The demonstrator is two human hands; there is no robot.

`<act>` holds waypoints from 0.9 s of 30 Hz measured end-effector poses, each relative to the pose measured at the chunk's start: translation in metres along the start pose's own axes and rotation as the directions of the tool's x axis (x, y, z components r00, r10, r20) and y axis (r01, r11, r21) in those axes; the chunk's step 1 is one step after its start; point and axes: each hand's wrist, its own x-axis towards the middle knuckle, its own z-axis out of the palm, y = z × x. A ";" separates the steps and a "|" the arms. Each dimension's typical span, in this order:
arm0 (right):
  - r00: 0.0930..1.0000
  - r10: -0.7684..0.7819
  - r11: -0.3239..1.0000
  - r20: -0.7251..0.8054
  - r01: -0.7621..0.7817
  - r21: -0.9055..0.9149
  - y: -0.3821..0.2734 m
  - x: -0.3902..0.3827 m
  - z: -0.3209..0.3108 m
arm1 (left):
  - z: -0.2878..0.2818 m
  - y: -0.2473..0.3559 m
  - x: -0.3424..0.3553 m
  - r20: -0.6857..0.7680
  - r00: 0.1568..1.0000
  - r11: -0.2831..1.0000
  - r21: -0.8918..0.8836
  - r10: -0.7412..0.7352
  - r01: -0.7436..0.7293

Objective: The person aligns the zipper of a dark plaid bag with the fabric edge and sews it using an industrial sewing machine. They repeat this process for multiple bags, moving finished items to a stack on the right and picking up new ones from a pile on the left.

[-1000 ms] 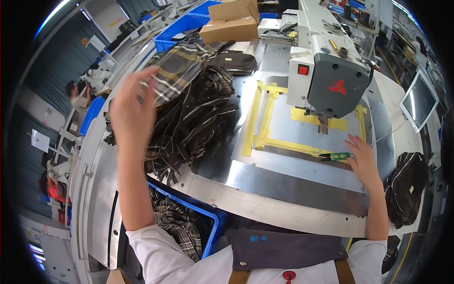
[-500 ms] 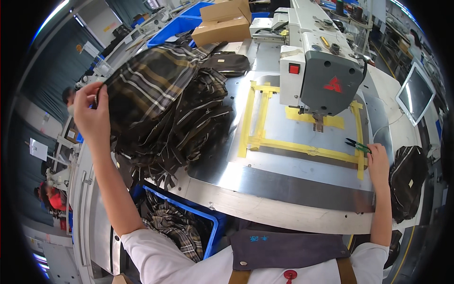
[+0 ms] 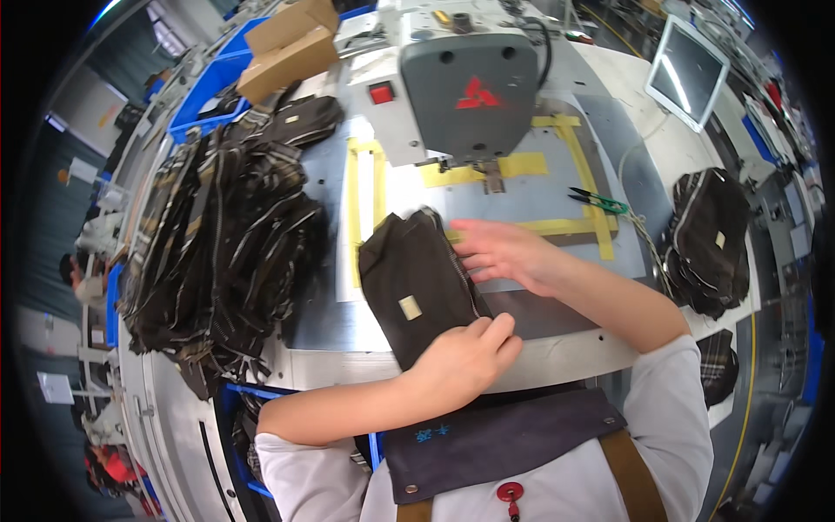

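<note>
A dark brown zippered pouch [image 3: 407, 287] with a small pale label lies in front of the sewing machine [image 3: 470, 87]. At its near right corner, the fingers of my left hand [image 3: 465, 358] are closed on the pouch near the end of the zip. My right hand [image 3: 513, 254] is open beside the pouch's zipped right edge, fingers stretched toward it; whether they touch it I cannot tell. Farther right, green-handled thread snips [image 3: 600, 202] lie on the metal plate by the yellow tape frame [image 3: 578, 157].
To the left is a heap of dark and plaid zippered pieces [image 3: 217, 244]. Another pouch [image 3: 709, 239] sits at the right edge of the table, below a tablet screen [image 3: 687, 71]. A cardboard box [image 3: 291, 56] and a blue bin [image 3: 209, 109] stand at the back left.
My left hand has come from the heap to the middle with a pouch. My right hand has let go of the snips and moved left to it. The head view has shifted right.
</note>
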 end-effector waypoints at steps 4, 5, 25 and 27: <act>0.997 -0.055 0.943 -0.050 0.036 -0.330 0.032 0.018 -0.016 | 0.057 0.000 0.020 0.022 0.998 0.927 -0.371 -0.054 0.058; 0.994 -0.087 0.932 -0.058 0.061 -0.358 0.035 0.019 -0.019 | 0.055 -0.001 0.024 -0.017 1.000 0.925 -0.379 -0.026 0.018; 0.966 -0.182 0.705 -0.183 -0.002 -0.709 0.024 -0.022 -0.057 | 0.040 -0.121 0.032 -0.333 0.874 0.933 -0.187 -0.355 0.308; 0.946 -0.305 0.624 -0.110 0.112 -0.773 0.021 -0.011 -0.056 | 0.042 -0.113 0.044 -0.315 0.866 0.908 -0.293 -0.388 0.300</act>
